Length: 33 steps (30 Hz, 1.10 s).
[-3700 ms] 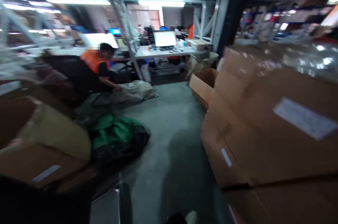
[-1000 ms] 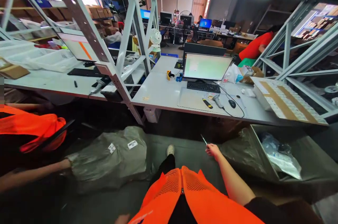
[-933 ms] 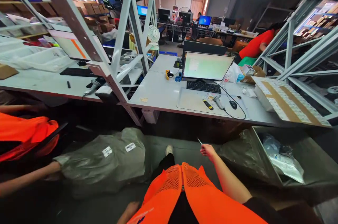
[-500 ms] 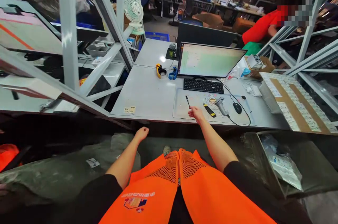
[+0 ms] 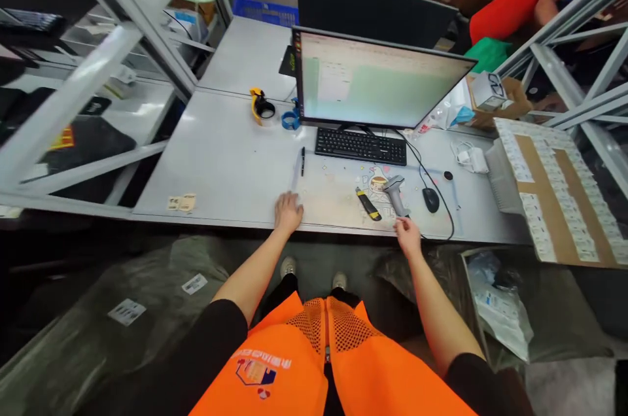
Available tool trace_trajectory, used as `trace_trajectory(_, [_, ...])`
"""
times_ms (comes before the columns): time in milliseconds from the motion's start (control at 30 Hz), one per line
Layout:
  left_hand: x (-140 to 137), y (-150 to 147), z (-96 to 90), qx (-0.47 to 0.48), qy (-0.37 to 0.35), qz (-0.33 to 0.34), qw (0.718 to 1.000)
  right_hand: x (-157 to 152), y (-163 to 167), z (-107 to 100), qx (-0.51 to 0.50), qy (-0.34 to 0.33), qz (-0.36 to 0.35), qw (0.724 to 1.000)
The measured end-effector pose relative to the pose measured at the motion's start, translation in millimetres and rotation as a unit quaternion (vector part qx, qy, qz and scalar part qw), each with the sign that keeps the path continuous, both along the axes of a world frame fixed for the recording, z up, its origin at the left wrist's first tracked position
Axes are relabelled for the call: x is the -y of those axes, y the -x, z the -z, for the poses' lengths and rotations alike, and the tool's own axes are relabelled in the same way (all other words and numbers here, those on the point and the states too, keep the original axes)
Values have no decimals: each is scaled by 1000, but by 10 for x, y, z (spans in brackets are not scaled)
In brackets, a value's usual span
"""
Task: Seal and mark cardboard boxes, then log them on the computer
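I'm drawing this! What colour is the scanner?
The scanner is mostly grey, seen best in the head view.

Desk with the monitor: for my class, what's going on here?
A person in an orange vest stands at the desk. Their left hand lies on it, near a pen; the right hand is at the handle end of a handheld scanner, though whether it holds it is unclear. A cutter lies between the hands, and a keyboard sits before the lit monitor. Behind, a co-worker in red bends over.
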State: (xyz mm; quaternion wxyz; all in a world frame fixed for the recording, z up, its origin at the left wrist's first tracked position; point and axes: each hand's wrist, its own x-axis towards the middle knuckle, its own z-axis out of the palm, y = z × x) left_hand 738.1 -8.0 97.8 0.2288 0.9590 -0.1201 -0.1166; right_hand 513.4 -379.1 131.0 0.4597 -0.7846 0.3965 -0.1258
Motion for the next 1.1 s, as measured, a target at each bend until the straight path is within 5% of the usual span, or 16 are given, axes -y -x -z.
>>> trace_trajectory(167, [633,85,460,87,-51,-103,990,1591,200,440,0,157,18,988])
trace_trajectory(300, [680,105,672,138,-77,-114,981,2221,77,1096,3,346,-56,937])
trace_trajectory(433, [653,78,701,154,-95,-121,976,2379,-44,1598,6,379,-66,923])
trace_trajectory(767, [597,46,722,140,-89,-123,979,2555,-141,2002,60,461,11,885])
trace_trajectory(1100, [655,53,657,126,-101,-127,979,2512,-132,1884,59,455,-11,889])
